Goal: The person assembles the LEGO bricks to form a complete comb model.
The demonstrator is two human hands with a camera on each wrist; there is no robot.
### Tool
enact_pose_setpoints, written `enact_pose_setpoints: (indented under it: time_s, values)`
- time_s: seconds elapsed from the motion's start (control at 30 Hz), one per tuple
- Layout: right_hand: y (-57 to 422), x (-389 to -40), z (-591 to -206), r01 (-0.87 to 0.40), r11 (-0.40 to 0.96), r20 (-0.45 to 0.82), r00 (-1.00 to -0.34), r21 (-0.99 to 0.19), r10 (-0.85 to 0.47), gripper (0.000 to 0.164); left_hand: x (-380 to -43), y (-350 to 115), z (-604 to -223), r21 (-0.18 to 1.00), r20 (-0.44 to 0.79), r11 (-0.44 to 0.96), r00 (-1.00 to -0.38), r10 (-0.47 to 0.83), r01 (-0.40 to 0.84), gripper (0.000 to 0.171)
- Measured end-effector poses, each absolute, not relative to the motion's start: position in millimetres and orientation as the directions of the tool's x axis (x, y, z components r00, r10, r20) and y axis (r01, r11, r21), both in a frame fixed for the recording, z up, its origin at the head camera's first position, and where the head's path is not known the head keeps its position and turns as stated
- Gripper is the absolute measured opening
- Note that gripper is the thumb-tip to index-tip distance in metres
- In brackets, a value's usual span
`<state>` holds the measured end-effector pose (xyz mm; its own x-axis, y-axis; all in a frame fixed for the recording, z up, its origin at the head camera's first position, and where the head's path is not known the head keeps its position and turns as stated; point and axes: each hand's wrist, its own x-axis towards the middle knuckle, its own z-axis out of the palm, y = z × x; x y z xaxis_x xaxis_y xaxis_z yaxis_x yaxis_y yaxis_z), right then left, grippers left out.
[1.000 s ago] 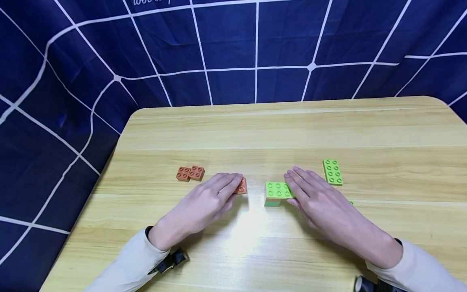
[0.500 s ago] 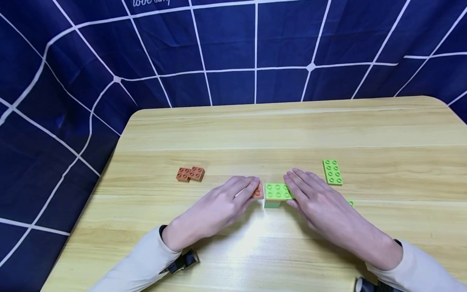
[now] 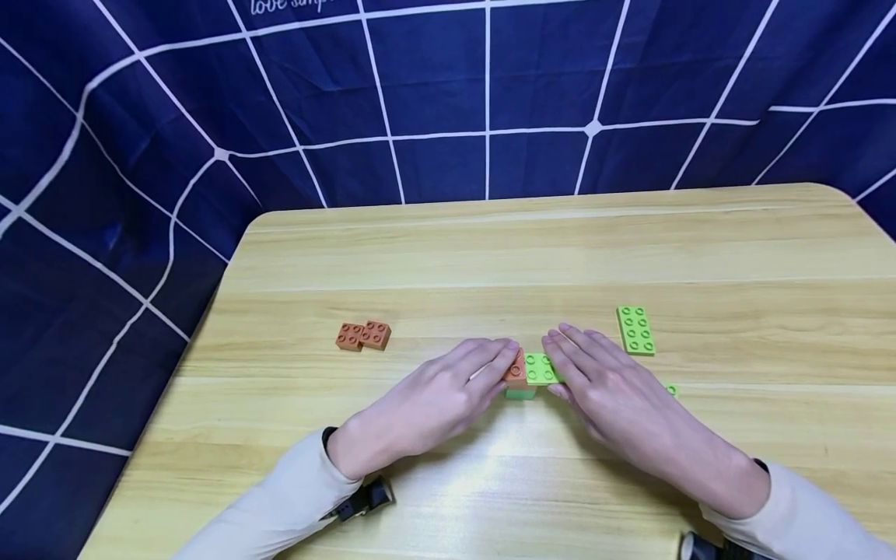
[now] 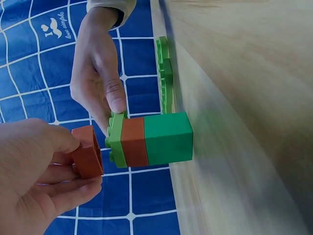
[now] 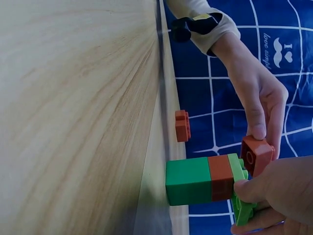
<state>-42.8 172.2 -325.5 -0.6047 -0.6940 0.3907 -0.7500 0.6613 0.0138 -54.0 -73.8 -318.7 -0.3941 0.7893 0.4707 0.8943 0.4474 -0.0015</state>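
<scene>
Up behind the pale wood-grain worktop (image 3: 448, 257), rounded at its far corners, rises a dark blue fabric sheet (image 3: 441, 78), ruled with white grid lines, and there's a white printed moustache (image 5: 278, 53), "love simple" lettering (image 4: 63, 25) alongside!

The table (image 3: 483, 257) bears 2 bricks (image 3: 364, 336), green plates (image 3: 635, 330), 1 stack (image 4: 168, 139).

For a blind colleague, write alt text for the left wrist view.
Left hand pinches a loose brown brick apart from the studded top of a stack: light green plate, brown brick, green block. The right hand holds the plate.
</scene>
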Motion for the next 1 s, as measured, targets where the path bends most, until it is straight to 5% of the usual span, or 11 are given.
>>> enact_pose_setpoints:
  time_s: [0.53, 1.0]
  values:
    - [172.9, -42.1, -324.5, -0.751, 0.660, 0.383, -0.606, 0.012, -0.697, 0.071, -57.9, -62.0, -318.4, 0.043, 0.449, 0.431, -0.403, 0.798, 0.901, 0.039]
    - [172.9, -42.4, -323.8, -0.750, 0.661, 0.390, -0.602, 0.023, -0.697, 0.071, -66.0, -59.0, -318.9, 0.263, 0.430, 0.404, -0.482, 0.764, 0.876, 0.038]
